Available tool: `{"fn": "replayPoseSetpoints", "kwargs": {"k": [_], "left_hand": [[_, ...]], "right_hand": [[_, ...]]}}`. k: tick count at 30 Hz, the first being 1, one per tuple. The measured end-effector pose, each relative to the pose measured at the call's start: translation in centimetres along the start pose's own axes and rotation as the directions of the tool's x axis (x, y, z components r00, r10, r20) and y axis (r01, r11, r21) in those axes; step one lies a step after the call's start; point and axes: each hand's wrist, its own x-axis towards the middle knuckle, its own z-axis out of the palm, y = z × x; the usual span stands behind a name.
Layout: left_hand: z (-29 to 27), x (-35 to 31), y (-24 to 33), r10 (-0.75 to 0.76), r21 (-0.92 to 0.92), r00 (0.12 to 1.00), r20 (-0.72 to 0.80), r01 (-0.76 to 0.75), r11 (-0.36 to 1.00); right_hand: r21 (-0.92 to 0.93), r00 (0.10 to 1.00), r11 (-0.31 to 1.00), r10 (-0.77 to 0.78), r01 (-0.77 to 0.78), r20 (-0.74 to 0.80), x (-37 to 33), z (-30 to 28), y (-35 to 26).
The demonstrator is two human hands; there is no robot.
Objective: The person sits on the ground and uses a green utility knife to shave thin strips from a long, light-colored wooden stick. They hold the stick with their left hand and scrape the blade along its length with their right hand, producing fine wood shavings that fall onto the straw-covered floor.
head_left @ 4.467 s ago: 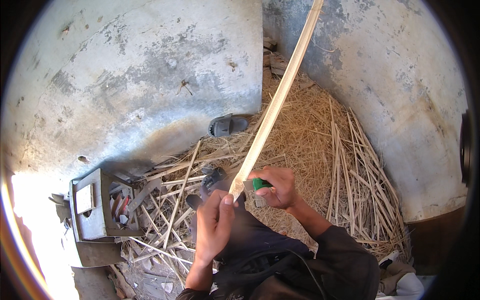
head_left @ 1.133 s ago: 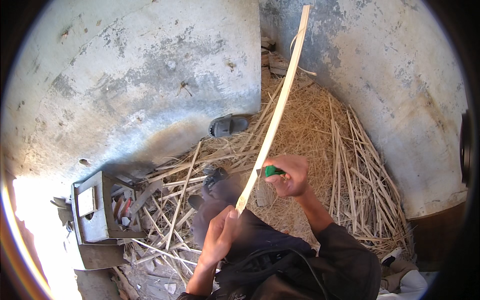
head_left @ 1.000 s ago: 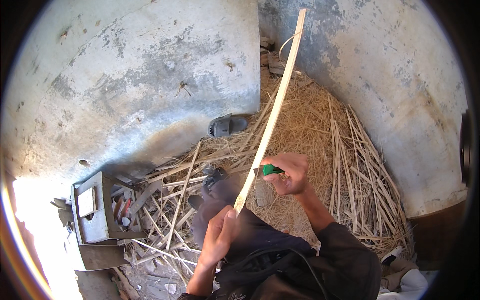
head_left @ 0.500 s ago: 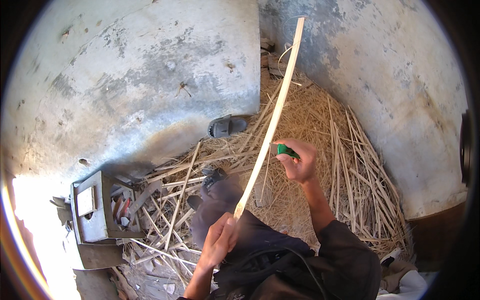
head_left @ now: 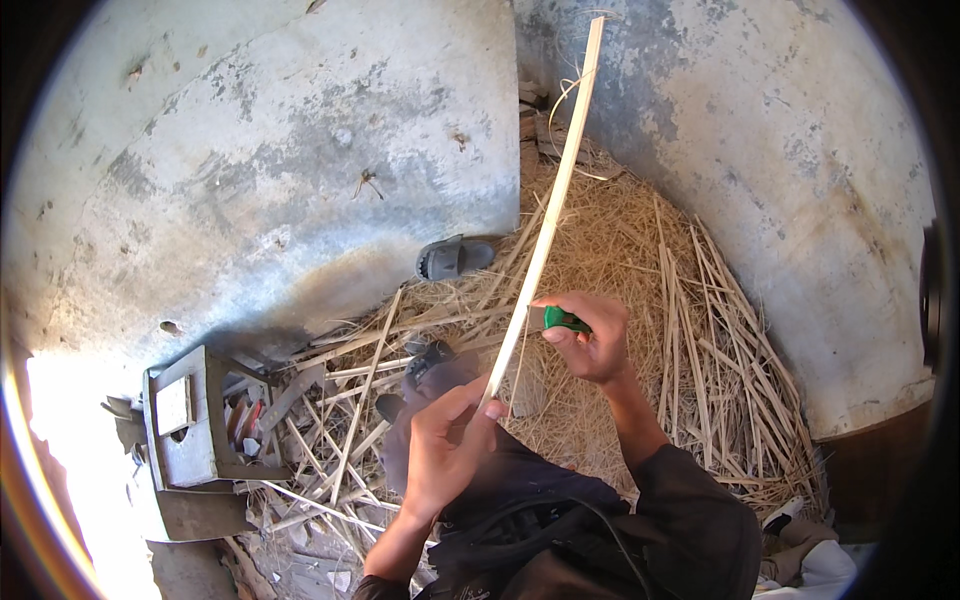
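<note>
Far left, lower half: a patch of white glare (head_left: 65, 440). Lower left: one grey wooden box (head_left: 190, 455), its open right side showing small mixed objects inside. Upper left: one pale plastered wall (head_left: 280, 130), stained and pitted. Left of centre, below: loose slats (head_left: 360, 400), crossed over one another on the floor. Centre: one dark grey sandal (head_left: 455, 258), near the foot of the wall.

Lower centre: left hand (head_left: 448, 440), thumb and forefinger pinching the lower end of one long wood strip (head_left: 555, 200). The strip stands on a slant, from this grip up to the top of the frame, right of centre. Near its upper end, one curled shaving (head_left: 575, 84). Along its lower right side, one thin sliver (head_left: 519, 365).

Just right of the strip: one knife (head_left: 565, 319), green handle, short blade pointing left at the strip's right edge; contact cannot be told. Right hand (head_left: 598, 340), fingers bent, thumb and forefinger closed about the handle.

Right of centre: straw-coloured shavings (head_left: 625, 240), spread thick. Farther right: piled slats (head_left: 720, 370), mostly lengthwise. Upper right: a second wall (head_left: 800, 200), grey and flaking.
</note>
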Motion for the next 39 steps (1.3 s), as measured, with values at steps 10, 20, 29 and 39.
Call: {"fn": "replayPoseSetpoints", "kwargs": {"k": [10, 20, 29, 39], "left_hand": [[0.4, -0.1, -1.1, 0.209, 0.223, 0.975, -0.076, -0.188, 0.957], [-0.2, -1.3, -2.9, 0.203, 0.265, 0.978, -0.046, -0.184, 0.947], [-0.8, -2.9, -3.7, 0.103, 0.263, 0.993, -0.057, -0.085, 0.961], [-1.7, -4.2, -5.2, 0.086, 0.305, 0.995, -0.055, -0.065, 0.95]], "right_hand": [[-0.087, 0.996, 0.995, -0.064, 0.058, -0.063, -0.4, 0.9, 0.1], [-0.13, 0.992, 0.991, 0.001, -0.018, -0.128, 0.3, -0.5, 1.2], [-0.191, 0.981, 0.981, 0.006, -0.044, -0.192, 1.9, -2.1, 5.5], [-0.235, 0.976, 0.969, 0.022, -0.074, -0.215, 5.7, -3.7, 9.7]]}}
